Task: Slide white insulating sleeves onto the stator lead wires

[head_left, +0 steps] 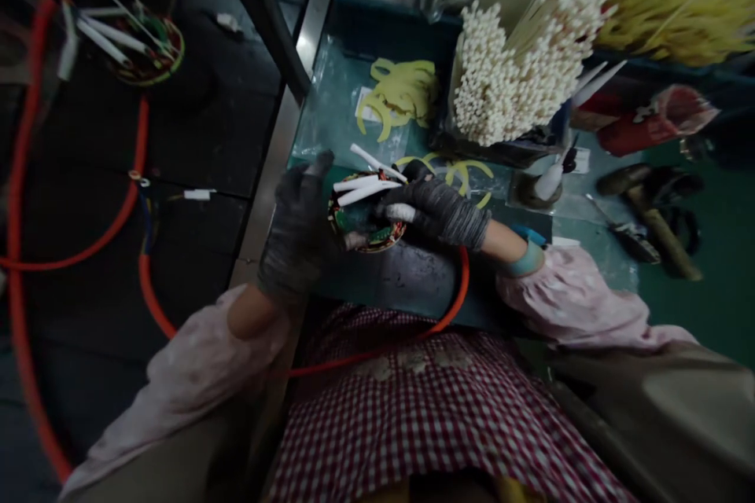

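Observation:
A round wire-wound stator coil (377,239) sits on the bench in front of me, with red and green showing inside its ring. Several white insulating sleeves (361,187) stick out over its top. My left hand (298,232), in a dark grey glove, lies along the coil's left side. Its fingers are stretched out, and the thumb reaches over the near rim. My right hand (440,208), gloved alike with a white-wrapped thumb, bends over the coil's right side. Its fingers are closed beside the sleeve ends; what they pinch is hidden.
Yellow curved strips (406,90) lie behind the coil. A box of white-tipped sticks (501,86) stands at the back, beside yellow material (678,0). A hammer (664,232) lies right. An orange hose (457,299) loops before me; another coil (147,55) is at left.

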`<state>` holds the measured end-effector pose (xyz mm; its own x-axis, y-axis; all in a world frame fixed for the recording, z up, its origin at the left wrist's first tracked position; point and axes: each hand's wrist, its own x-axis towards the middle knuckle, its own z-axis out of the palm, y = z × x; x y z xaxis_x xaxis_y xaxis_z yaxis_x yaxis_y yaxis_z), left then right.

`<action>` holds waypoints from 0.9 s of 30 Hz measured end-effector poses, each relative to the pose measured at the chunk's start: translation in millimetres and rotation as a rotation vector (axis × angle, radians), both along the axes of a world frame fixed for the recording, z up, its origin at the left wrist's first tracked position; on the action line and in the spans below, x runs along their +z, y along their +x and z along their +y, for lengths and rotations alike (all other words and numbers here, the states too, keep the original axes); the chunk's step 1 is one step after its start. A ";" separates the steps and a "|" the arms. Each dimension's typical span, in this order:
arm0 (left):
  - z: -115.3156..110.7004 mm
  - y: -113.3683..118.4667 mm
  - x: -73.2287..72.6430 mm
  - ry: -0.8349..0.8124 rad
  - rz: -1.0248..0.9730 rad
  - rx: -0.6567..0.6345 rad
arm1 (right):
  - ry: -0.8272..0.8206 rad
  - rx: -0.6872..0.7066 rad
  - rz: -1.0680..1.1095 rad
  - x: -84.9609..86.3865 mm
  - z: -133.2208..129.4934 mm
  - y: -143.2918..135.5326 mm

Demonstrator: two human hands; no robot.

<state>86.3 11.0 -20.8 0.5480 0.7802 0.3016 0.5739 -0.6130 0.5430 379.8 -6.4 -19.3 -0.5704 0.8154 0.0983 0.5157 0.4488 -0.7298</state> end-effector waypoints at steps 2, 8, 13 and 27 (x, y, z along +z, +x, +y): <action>-12.4 2.1 6.6 0.192 0.123 -0.042 | 0.087 -0.073 0.030 -6.2 -5.4 -1.1; -33.0 14.7 5.9 0.313 0.136 -0.219 | 0.311 -0.049 0.042 -15.5 -21.5 4.1; -30.0 28.1 -33.2 0.433 -0.029 -0.117 | 0.321 -0.148 0.087 -42.7 -23.0 8.6; -23.9 27.5 -45.9 0.538 -0.020 -0.115 | 0.715 -0.649 0.016 -12.8 -54.8 44.2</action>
<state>113.8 -12.9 -66.7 0.6107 0.4483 0.6527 0.4791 -0.8655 0.1461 423.9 -61.2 -32.1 -0.0241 0.7160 0.6977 0.8122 0.4210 -0.4039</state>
